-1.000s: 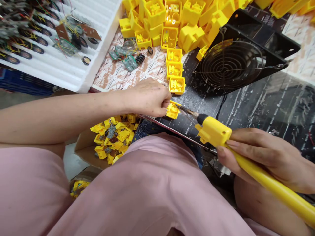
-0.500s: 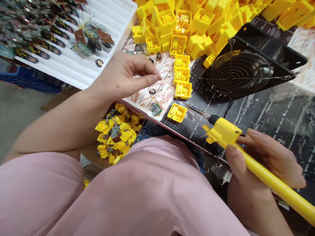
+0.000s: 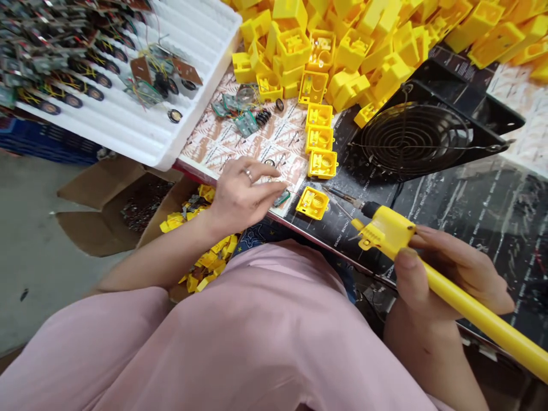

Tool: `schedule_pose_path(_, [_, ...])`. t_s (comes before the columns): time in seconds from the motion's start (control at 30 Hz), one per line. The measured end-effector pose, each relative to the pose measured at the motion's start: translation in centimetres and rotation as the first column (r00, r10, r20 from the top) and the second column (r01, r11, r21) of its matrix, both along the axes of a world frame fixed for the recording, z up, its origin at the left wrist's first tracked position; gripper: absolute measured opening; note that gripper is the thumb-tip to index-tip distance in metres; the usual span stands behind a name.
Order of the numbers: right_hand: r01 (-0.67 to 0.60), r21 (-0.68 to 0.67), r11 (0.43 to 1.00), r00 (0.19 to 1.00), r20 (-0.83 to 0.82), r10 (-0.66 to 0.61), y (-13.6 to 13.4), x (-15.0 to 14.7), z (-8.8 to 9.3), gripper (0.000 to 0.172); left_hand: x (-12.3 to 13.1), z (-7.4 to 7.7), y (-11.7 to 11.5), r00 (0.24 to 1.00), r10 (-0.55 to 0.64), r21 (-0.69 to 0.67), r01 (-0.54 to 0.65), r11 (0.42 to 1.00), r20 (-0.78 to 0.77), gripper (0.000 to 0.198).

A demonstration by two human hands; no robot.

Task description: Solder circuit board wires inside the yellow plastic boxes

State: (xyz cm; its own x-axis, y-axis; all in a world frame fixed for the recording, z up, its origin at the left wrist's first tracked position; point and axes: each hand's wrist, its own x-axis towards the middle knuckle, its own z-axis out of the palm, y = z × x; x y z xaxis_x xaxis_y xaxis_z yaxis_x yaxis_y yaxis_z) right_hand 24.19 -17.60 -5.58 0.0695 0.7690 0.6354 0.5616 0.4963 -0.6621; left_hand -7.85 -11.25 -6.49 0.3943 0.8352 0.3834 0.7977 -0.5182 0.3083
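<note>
My right hand is clamped around the yellow electric screwdriver, its bit just beside the yellow plastic housing. My left fingers, slightly apart and apparently empty, sit near a small circuit board. The housing lies between both hands, held by neither.

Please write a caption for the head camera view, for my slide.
Right hand grips a yellow-handled tool near a yellow plastic housing; left hand hovers by a small circuit board.

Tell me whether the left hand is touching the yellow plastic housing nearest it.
Apart: the head view shows the left hand ending short of the yellow plastic housing, with a visible gap between them.
</note>
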Motion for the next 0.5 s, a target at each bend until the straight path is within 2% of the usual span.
schedule_pose_path(0.1, [0.002, 0.151, 0.989, 1.000, -0.020, 0.001, 0.7, -0.9, 0.0, 0.053, 1.9, 0.0, 1.1, 0.987, 0.036, -0.204, -0.004, 0.979, 0.154, 0.025])
schedule_pose_path(0.17, [0.010, 0.161, 0.987, 0.999, -0.035, -0.005, 0.9, -0.8, -0.2, 0.051, 2.7, -0.1, 1.4, 0.979, 0.092, -0.288, -0.036, 0.957, 0.184, 0.023])
schedule_pose_path(0.23, [0.017, 0.122, 0.992, 0.999, -0.042, -0.012, 0.8, -0.5, -0.4, 0.053, 3.2, -0.1, 1.4, 0.976, 0.122, -0.330, -0.056, 0.942, 0.182, 0.021])
schedule_pose_path(0.37, [0.030, 0.055, 0.998, 0.998, -0.054, -0.027, 0.3, 0.1, -0.1, 0.054, 3.4, 0.4, 1.3, 0.975, 0.103, -0.381, -0.020, 0.924, 0.199, 0.024])
schedule_pose_path(0.5, [0.011, 0.011, 1.000, 1.000, 0.002, -0.011, 0.0, 0.2, 0.4, 0.067, 3.4, 1.0, 1.6, 0.969, 0.093, -0.405, 0.008, 0.914, 0.230, 0.023])
